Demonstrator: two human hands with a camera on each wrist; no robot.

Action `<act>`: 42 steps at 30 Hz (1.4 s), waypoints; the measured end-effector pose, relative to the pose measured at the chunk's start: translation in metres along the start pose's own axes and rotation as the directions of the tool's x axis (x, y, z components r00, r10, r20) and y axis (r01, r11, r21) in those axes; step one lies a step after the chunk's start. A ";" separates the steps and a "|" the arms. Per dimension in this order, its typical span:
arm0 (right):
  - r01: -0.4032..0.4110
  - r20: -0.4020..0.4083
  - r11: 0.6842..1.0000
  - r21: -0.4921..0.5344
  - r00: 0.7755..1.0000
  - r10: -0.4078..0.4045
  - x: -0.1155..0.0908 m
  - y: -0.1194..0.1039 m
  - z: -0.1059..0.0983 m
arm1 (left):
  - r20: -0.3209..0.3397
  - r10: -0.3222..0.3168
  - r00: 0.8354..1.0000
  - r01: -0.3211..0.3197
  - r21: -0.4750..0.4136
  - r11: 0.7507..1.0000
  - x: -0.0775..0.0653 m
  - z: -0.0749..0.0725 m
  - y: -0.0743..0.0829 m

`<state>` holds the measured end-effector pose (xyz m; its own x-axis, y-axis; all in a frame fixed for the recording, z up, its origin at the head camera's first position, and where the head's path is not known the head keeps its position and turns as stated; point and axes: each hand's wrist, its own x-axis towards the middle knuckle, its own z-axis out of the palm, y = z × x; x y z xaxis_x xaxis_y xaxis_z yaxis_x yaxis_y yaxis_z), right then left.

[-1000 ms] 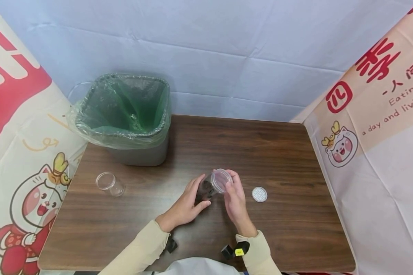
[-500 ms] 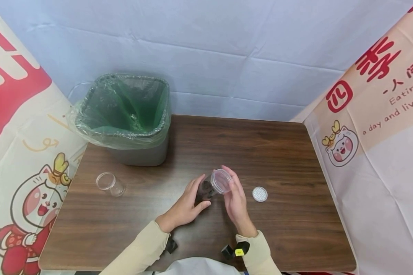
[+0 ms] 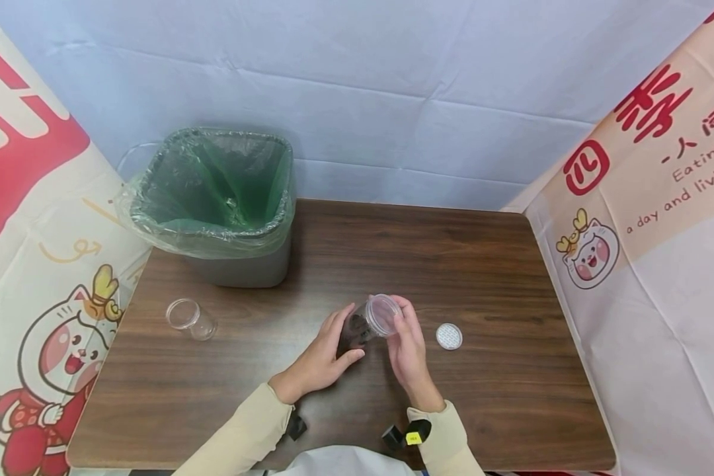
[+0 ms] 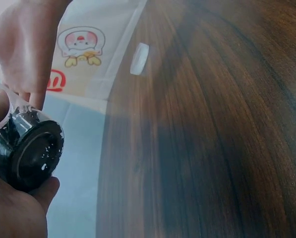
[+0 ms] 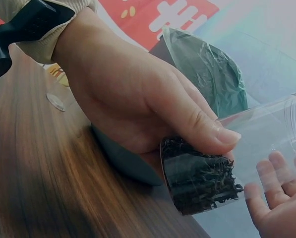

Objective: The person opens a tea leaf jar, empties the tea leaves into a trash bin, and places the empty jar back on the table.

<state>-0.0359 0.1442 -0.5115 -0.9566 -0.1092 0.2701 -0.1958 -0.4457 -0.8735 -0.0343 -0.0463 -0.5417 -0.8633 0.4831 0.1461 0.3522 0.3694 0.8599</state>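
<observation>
In the head view a clear plastic jar (image 3: 361, 325) is held tilted over the table, its threaded mouth toward the upper right. Dark dried leaves like loose tea (image 5: 202, 173) lie in its lower end, seen clearly in the right wrist view. My left hand (image 3: 318, 354) grips the jar round its base, thumb on the near side. Round the mouth end, my right hand (image 3: 407, 344) has its thumb in front and fingers behind. A white round lid (image 3: 449, 336) lies flat on the table, right of my right hand.
At the left stands a second clear jar (image 3: 202, 327). Behind it, a grey bin (image 3: 244, 270) with a green plastic liner (image 3: 214, 241) takes up the back left. A pale cloth (image 3: 393, 119) hangs behind the wooden table (image 3: 482, 264), and printed cloths flank both sides.
My right fingers straighten a little at the jar's mouth half a second ago, then bend round it again. My left hand and the jar stay in nearly the same place.
</observation>
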 end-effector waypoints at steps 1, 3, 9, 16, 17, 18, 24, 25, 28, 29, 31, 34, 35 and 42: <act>-0.005 -0.002 1.000 -0.006 1.000 0.005 0.000 0.000 0.000 | 0.002 -0.003 1.000 0.003 -0.001 1.000 0.000 0.000 0.000; -0.008 -0.001 1.000 -0.018 1.000 0.008 0.000 0.000 -0.001 | 0.007 -0.011 1.000 0.011 -0.004 1.000 0.000 0.000 0.000; 0.003 0.016 1.000 -0.006 1.000 -0.003 0.001 -0.001 -0.001 | 0.010 -0.022 1.000 0.022 -0.012 1.000 0.000 0.001 0.001; 0.041 0.028 0.999 0.018 0.999 -0.041 0.000 -0.001 0.001 | 0.017 -0.022 1.000 0.022 -0.009 1.000 0.000 0.000 0.001; 0.039 0.021 0.999 0.018 0.999 -0.039 0.000 -0.001 0.001 | 0.015 -0.016 1.000 0.016 -0.007 1.000 0.000 0.000 0.001; 0.035 0.013 0.999 0.019 0.999 -0.035 0.000 -0.001 0.001 | 0.014 -0.015 1.000 0.015 -0.007 1.000 0.000 0.000 0.001; -0.003 -0.024 1.000 0.004 1.000 0.003 -0.001 -0.001 0.001 | 0.013 -0.011 1.000 0.011 -0.008 1.000 0.000 0.000 0.001; -0.007 -0.023 1.000 -0.001 1.000 0.007 -0.001 -0.001 0.001 | 0.012 -0.010 1.000 0.010 -0.009 1.000 0.000 0.000 0.001; -0.010 -0.014 1.000 -0.016 1.000 0.010 -0.001 0.000 0.000 | 0.011 -0.011 1.000 0.011 -0.017 1.000 0.000 0.000 0.001; -0.011 -0.008 1.000 -0.019 1.000 0.010 -0.001 0.000 -0.001 | 0.010 -0.010 1.000 0.010 -0.019 1.000 0.000 0.000 0.001; -0.002 0.009 1.000 -0.023 1.000 0.002 0.000 -0.001 -0.001 | 0.008 -0.011 1.000 0.011 -0.021 1.000 0.000 0.000 0.001; 0.009 0.023 1.000 -0.025 1.000 -0.008 0.000 -0.001 -0.001 | 0.008 -0.010 1.000 0.010 -0.019 1.000 -0.001 0.000 0.000; 0.013 0.025 1.000 -0.020 1.000 -0.013 -0.001 -0.001 -0.001 | 0.008 -0.010 1.000 0.010 -0.020 1.000 -0.001 0.001 0.000; 0.030 0.020 0.999 0.045 0.999 -0.031 -0.002 0.001 -0.001 | 0.007 -0.006 1.000 0.006 -0.018 1.000 -0.001 0.001 0.000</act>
<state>-0.0343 0.1450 -0.5130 -0.9457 -0.1127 0.3050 -0.2145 -0.4887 -0.8457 -0.0335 -0.0462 -0.5422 -0.8627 0.4866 0.1377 0.3408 0.3582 0.8692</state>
